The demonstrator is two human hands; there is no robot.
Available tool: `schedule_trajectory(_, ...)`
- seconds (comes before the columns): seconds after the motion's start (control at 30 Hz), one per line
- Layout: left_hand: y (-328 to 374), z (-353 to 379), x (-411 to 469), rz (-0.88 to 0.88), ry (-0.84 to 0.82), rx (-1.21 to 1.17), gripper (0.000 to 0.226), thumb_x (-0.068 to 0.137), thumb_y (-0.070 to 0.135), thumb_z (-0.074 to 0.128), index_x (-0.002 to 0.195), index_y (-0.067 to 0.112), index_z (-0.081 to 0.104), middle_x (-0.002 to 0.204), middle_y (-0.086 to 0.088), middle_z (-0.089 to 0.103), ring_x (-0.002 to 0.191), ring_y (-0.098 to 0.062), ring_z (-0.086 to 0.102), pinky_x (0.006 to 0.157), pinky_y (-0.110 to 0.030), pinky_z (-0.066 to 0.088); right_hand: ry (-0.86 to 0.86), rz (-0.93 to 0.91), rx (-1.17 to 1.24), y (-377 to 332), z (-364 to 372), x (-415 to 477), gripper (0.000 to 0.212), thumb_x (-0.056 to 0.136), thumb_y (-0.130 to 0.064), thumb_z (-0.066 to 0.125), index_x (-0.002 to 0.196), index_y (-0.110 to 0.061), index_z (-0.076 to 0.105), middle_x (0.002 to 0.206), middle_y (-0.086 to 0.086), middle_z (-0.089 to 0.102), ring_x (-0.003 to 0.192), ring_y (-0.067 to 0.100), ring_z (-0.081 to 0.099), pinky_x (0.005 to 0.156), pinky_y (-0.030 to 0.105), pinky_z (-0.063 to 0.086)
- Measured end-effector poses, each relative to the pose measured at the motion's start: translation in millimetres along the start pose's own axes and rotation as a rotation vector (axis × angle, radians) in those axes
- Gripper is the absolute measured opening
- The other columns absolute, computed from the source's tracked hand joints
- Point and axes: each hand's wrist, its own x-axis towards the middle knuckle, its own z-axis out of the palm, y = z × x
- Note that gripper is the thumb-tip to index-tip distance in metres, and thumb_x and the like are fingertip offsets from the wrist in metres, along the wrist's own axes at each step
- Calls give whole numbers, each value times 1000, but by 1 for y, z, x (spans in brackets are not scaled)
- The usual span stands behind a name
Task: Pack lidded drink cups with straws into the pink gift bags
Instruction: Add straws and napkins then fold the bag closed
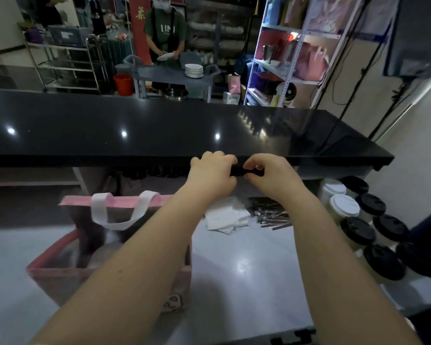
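Together, left hand [212, 171], right hand [268, 176] pinching dark object [237, 172], pink bag [76, 200] open, contents blurred

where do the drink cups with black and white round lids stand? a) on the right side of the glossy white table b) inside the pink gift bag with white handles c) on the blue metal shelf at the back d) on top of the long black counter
a: the drink cups with black and white lids cluster on the right side of the glossy white table, apart from the pink gift bag at the left.
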Motion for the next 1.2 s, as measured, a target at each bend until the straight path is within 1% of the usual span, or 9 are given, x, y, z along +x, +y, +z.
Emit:
schedule_trajectory(0.13,35,27,18,-63,0,18,42,90,30,54,131,25,49,124,-4,54,116,-30,46,87,-44,35,-28,31,-1,46,-1,8,22,85,-20,69,104,-30,68,103,-12,65,97,8,58,83,30,49)
schedule_trajectory(0.23,48,51,30,-97,-35,35,43,89,28,55,132,23,49,124,-4,54,117,-30,45,91,-45,35,-80,48,-3,78,9,12,23,86,-19,67,107,-30,67,108,-11,66,100,9,59,84,33,51)
schedule_trajectory(0.47,10,97,50,-202,-191,44,48,90,21,51,138,24,46,131,-5,51,123,-31,41,99,-49,33,-268,51,49,127,59,27,23,85,-18,67,106,-25,68,109,-6,66,108,17,57,90,38,50)
schedule_trajectory(0.63,-11,124,51,-257,-296,69,51,89,18,48,139,25,44,129,-6,51,122,-31,41,98,-49,33,-393,65,54,152,106,41,30,83,-14,66,112,-23,66,107,-2,63,105,23,56,85,38,51)
schedule_trajectory(0.8,-17,138,60,-272,-405,127,50,87,14,48,136,24,46,123,-5,52,118,-30,42,99,-48,35,-492,60,-2,158,156,60,31,87,-23,64,118,-21,64,122,5,61,117,30,46,93,39,45)
schedule_trajectory(0.9,-18,146,65,-265,-437,161,50,89,16,50,138,23,43,127,-5,51,120,-29,41,99,-46,33,-540,60,-102,155,179,71,39,89,-35,62,127,-26,57,128,8,57,118,36,45,90,39,40)
schedule_trajectory(1.0,-17,153,63,-252,-457,194,52,91,20,50,141,23,40,130,-3,50,123,-28,40,100,-45,32,-579,35,-147,152,195,74,44,88,-46,61,128,-29,54,131,5,55,122,37,40,91,42,34)
schedule_trajectory(1.13,-20,158,59,-246,-464,213,52,91,21,50,142,23,38,130,-3,50,124,-27,40,99,-43,32,-523,-24,-181,153,205,67,41,87,-41,63,126,-28,57,126,5,53,124,34,31,99,46,26)
schedule_trajectory(1.2,-21,157,59,-251,-452,211,52,91,20,50,141,23,39,130,-2,50,124,-27,40,100,-43,33,-476,-30,-130,154,207,63,30,87,-32,61,117,-27,62,120,5,54,121,31,32,98,45,24)
